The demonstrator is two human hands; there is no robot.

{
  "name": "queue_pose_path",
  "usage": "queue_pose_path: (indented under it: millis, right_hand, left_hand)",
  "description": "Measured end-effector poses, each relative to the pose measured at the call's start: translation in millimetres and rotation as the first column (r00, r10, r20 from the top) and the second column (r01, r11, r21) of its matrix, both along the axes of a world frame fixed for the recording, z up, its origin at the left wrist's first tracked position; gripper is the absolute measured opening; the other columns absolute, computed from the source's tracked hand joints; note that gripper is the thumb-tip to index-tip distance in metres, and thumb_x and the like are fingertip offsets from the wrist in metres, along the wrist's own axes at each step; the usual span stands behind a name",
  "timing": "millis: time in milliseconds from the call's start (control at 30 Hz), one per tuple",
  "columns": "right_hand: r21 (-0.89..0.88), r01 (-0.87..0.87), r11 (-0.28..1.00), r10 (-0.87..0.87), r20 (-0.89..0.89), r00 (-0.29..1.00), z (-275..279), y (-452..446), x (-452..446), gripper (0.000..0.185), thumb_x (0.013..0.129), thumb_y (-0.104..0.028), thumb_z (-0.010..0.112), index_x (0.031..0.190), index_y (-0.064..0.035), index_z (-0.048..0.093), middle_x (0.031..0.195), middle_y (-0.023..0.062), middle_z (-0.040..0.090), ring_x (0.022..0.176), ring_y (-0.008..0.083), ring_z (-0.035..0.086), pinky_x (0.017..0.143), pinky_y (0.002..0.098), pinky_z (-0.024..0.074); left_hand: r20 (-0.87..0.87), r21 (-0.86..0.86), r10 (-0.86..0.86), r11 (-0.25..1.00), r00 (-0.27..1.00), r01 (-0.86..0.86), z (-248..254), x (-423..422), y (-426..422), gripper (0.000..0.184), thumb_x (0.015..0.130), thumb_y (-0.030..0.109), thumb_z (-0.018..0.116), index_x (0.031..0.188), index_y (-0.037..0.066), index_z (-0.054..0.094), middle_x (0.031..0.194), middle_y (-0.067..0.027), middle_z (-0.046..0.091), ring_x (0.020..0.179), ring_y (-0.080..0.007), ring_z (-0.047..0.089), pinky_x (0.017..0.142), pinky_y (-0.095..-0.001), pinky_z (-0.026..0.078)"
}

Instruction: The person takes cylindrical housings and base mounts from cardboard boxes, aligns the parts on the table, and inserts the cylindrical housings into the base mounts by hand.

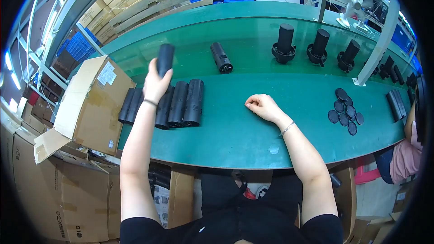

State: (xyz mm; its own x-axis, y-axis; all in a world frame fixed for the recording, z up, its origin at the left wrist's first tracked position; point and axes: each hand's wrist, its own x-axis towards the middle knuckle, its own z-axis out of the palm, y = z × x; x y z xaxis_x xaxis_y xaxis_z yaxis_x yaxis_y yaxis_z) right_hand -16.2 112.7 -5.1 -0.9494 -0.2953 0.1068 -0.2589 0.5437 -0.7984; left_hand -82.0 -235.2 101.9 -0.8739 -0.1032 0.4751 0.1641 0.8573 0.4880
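Note:
My left hand (156, 81) grips a black cylinder (166, 58), raised at the left over the far part of the green bench. Below it, several black cylinders (194, 101) lie side by side on the bench, partly hidden by my left forearm. My right hand (263, 107) rests over the middle of the bench, fingers curled and fingertips pressed together; whatever they hold, if anything, is too small to make out. Another black cylinder (221, 57) lies on its own farther back, its open end toward me.
An open cardboard box (99, 104) stands at the left edge. Several round black caps (343, 119) lie at the right. Upright black assemblies (284, 45) line the back strip beside a metal post (382, 31). A person's pink clothing (405, 160) shows at far right.

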Motion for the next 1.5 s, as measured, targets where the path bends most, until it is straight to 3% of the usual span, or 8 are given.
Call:
queue_pose_path:
  millis: [233, 500, 667, 767, 967, 1133, 1367, 1500]
  right_hand:
    - [-0.029, -0.039, 0.999, 0.039, -0.014, 0.999, -4.8, 4.2, -4.1, 0.022, 0.082, -0.022, 0.060, 0.093, -0.0047, 0.069, 0.085, 0.0151, 0.069, 0.079, 0.0263, 0.067, 0.072, 0.0357, 0.0518]
    - [-0.041, -0.013, 0.999, 0.010, -0.086, 0.996, -6.0, 2.2, 3.0, 0.016, 0.078, -0.019, 0.059, 0.084, -0.0088, 0.070, 0.084, 0.0134, 0.069, 0.081, 0.0319, 0.065, 0.074, 0.0426, 0.0510]
    - [-0.090, -0.015, 0.996, 0.010, -0.056, 0.998, -4.1, 8.5, 0.9, 0.016, 0.078, -0.017, 0.058, 0.083, -0.0060, 0.069, 0.083, 0.0137, 0.068, 0.082, 0.0318, 0.065, 0.075, 0.0421, 0.0507]
    - [-0.106, -0.010, 0.994, 0.004, -0.052, 0.999, -4.9, 7.1, 1.6, 0.016, 0.078, -0.016, 0.058, 0.083, -0.0055, 0.069, 0.083, 0.0137, 0.068, 0.081, 0.0314, 0.065, 0.075, 0.0415, 0.0508]
    - [-0.107, -0.010, 0.994, 0.004, -0.055, 0.998, -8.8, 5.7, -1.0, 0.015, 0.077, -0.014, 0.058, 0.081, -0.0057, 0.069, 0.083, 0.0133, 0.069, 0.080, 0.0305, 0.065, 0.074, 0.0403, 0.0512]
    - [-0.100, -0.007, 0.995, 0.001, -0.059, 0.998, -9.2, 4.6, -0.9, 0.014, 0.077, -0.013, 0.058, 0.081, -0.0056, 0.069, 0.081, 0.0129, 0.069, 0.079, 0.0297, 0.066, 0.074, 0.0402, 0.0512]
    - [-0.099, -0.021, 0.995, 0.012, -0.084, 0.996, -11.9, 5.0, -1.1, 0.016, 0.079, -0.015, 0.057, 0.083, -0.0048, 0.068, 0.079, 0.0131, 0.068, 0.076, 0.0295, 0.065, 0.070, 0.0402, 0.0502]
    - [-0.106, -0.027, 0.994, 0.017, -0.094, 0.995, -15.2, 4.8, -3.3, 0.016, 0.080, -0.016, 0.057, 0.083, -0.0048, 0.068, 0.079, 0.0131, 0.067, 0.076, 0.0294, 0.065, 0.070, 0.0402, 0.0503]
  left_hand:
    - [0.349, -0.012, 0.061, 0.998, 0.935, -0.061, -35.8, -131.5, 82.3, 0.081, 0.073, 0.035, 0.070, 0.137, -0.001, 0.034, 0.122, -0.0270, 0.054, 0.114, -0.0375, 0.054, 0.097, -0.0410, 0.043]
    - [0.428, -0.257, 0.236, 0.957, 0.872, -0.133, -91.6, -207.5, 108.1, 0.082, 0.077, 0.039, 0.064, 0.143, 0.016, 0.021, 0.125, -0.0241, 0.055, 0.114, -0.0378, 0.055, 0.096, -0.0464, 0.044]
    - [0.509, -0.438, 0.480, 0.859, 0.715, -0.265, -90.4, -200.9, 134.9, 0.077, 0.086, 0.055, 0.052, 0.148, 0.030, 0.014, 0.146, -0.0161, 0.029, 0.130, -0.0371, 0.035, 0.100, -0.0577, 0.033]
    - [0.298, -0.445, 0.366, 0.870, 0.882, -0.211, -73.5, -175.2, 162.0, 0.068, 0.087, 0.065, 0.041, 0.145, 0.034, 0.023, 0.145, -0.0156, 0.028, 0.133, -0.0343, 0.030, 0.097, -0.0624, 0.030]
    - [0.471, -0.393, 0.050, 0.906, 0.881, 0.158, -77.5, -125.0, 222.6, 0.087, 0.074, 0.079, 0.044, 0.145, 0.031, 0.028, 0.150, -0.0198, 0.019, 0.135, -0.0404, 0.026, 0.099, -0.0668, 0.025]
    - [0.386, -0.448, -0.039, 0.865, 0.921, 0.225, -80.2, -117.0, 232.7, 0.073, 0.075, 0.037, 0.071, 0.138, 0.020, 0.040, 0.147, -0.0251, 0.020, 0.126, -0.0463, 0.036, 0.101, -0.0501, 0.039]
    - [0.279, -0.462, -0.108, 0.856, 0.954, 0.232, -95.6, -154.3, 233.4, 0.071, 0.071, 0.028, 0.074, 0.135, 0.018, 0.044, 0.145, -0.0198, 0.025, 0.122, -0.0428, 0.040, 0.093, -0.0473, 0.047]
    - [0.298, -0.293, -0.122, 0.932, 0.947, 0.212, -80.4, -148.2, 236.3, 0.072, 0.079, 0.056, 0.062, 0.141, 0.027, 0.036, 0.149, -0.0206, 0.021, 0.133, -0.0434, 0.028, 0.101, -0.0581, 0.032]
